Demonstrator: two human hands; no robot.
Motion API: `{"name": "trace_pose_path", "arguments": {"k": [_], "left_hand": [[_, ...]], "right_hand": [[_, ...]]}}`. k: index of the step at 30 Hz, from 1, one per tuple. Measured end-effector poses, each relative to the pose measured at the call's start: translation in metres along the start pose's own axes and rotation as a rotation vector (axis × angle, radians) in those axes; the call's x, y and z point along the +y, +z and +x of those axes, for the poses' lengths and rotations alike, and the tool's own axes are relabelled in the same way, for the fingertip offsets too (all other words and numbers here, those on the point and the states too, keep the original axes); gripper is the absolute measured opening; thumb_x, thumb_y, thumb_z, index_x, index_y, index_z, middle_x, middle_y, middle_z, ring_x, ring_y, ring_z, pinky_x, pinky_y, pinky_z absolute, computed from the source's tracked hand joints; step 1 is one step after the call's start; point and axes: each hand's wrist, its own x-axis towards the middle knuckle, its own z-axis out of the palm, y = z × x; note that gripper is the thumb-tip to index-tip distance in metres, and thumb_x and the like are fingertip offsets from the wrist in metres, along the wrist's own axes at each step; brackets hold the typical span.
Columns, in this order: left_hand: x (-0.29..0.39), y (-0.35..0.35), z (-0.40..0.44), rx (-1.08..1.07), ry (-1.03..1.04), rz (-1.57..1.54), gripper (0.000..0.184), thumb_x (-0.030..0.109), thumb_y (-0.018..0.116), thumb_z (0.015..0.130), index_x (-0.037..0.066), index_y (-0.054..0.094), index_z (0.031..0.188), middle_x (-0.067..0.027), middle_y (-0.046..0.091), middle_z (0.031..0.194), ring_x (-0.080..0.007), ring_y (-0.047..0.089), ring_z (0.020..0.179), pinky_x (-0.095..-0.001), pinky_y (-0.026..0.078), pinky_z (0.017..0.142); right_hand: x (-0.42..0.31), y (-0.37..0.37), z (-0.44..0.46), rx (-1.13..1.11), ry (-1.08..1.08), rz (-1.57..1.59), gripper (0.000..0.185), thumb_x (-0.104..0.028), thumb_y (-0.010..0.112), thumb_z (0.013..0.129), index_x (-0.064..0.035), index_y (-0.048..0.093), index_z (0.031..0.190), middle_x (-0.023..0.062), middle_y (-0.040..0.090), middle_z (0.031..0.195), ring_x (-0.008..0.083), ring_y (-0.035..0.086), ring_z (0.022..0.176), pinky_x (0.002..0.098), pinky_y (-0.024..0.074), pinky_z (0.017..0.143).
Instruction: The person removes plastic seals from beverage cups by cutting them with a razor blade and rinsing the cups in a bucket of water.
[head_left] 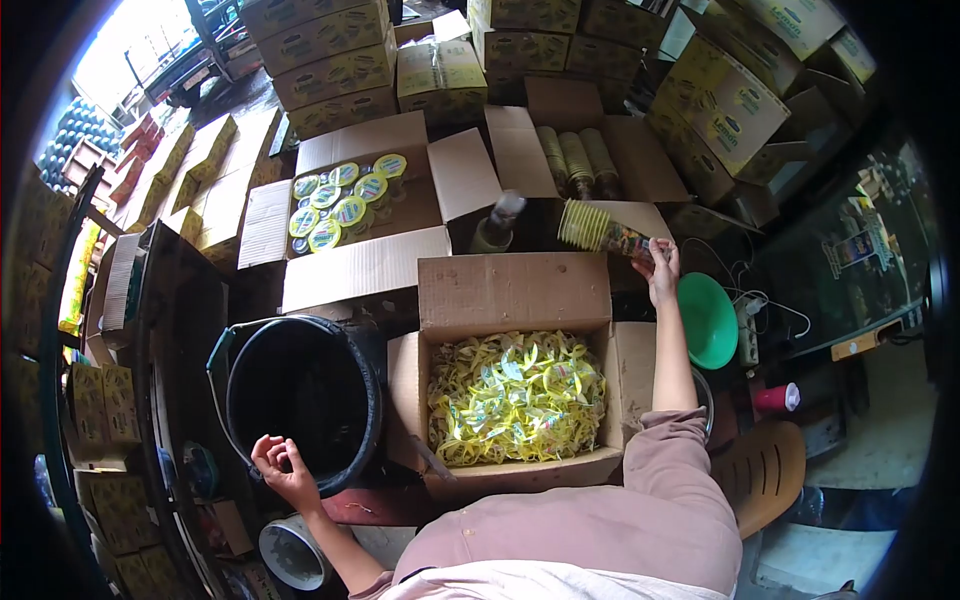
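Observation:
My right hand (659,268) is closed round one end of a long stack of nested plastic cups (605,232), lying nearly level behind the middle box. Over the near left rim of a black bucket (372,400), my left hand (284,464) has its fingers apart and curled, with nothing in them. Between the arms, an open cardboard box (515,295) is filled with yellow and clear wrapped pieces (520,395). Behind it on the left, another open box (370,275) contains several cups with green-yellow lids (348,211).
At the back right, an open box (645,160) holds more cup stacks (577,157). A green bowl (706,320) sits right of my right forearm, near cables and a pink cup (777,398). Stacked cartons (330,60) rise behind. A white bucket (294,553) stands lower left.

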Motion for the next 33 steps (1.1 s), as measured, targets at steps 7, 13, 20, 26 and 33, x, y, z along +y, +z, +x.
{"name": "trace_pose_path", "arguments": {"k": [7,13,20,26,33], "left_hand": [[0.012,0.006,-0.005,0.091,0.211,0.152,0.032,0.001,0.055,0.081,0.003,0.043,0.111,-0.0074,0.05,0.096,-0.0121,0.05,0.079,-0.0249,0.041,0.071],[0.009,0.007,-0.007,0.191,0.169,0.203,0.035,0.0,0.055,0.081,0.002,0.04,0.113,-0.0082,0.049,0.096,-0.0143,0.048,0.083,-0.0265,0.041,0.074],[0.005,0.006,-0.008,0.189,0.083,0.163,0.034,0.001,0.054,0.082,0.003,0.039,0.113,-0.0071,0.048,0.094,-0.0133,0.047,0.08,-0.0253,0.04,0.073],[0.007,0.006,-0.006,0.16,0.061,0.137,0.034,0.002,0.054,0.082,0.003,0.039,0.113,-0.006,0.048,0.093,-0.0119,0.046,0.079,-0.0243,0.04,0.073],[0.008,0.008,-0.005,0.142,0.07,0.154,0.032,0.005,0.054,0.084,0.004,0.04,0.114,-0.004,0.048,0.092,-0.0088,0.046,0.077,-0.0225,0.038,0.07]], "right_hand": [[-0.058,0.088,0.014,-0.173,-0.276,-0.309,0.027,-0.018,0.064,0.079,-0.0056,0.052,0.1,0.0053,0.056,0.087,0.0151,0.055,0.074,0.0287,0.0459,0.062],[-0.121,0.22,-0.004,-0.533,-0.985,-0.685,0.03,-0.018,0.063,0.076,-0.0091,0.053,0.103,0.0124,0.058,0.095,0.0259,0.06,0.082,0.0336,0.0483,0.072],[-0.107,0.305,-0.039,-0.752,-0.986,-1.206,0.037,-0.027,0.062,0.077,-0.011,0.051,0.108,0.0138,0.054,0.091,0.0322,0.061,0.078,0.0396,0.0519,0.07],[-0.128,0.265,0.018,-0.497,-0.953,-1.006,0.032,-0.024,0.064,0.077,-0.0109,0.053,0.105,0.0139,0.058,0.087,0.03,0.061,0.079,0.0374,0.05,0.068],[-0.085,0.249,0.012,-0.619,-0.734,-1.122,0.037,-0.027,0.065,0.074,-0.0133,0.052,0.106,0.016,0.056,0.096,0.0361,0.058,0.088,0.0421,0.0498,0.075]]}}
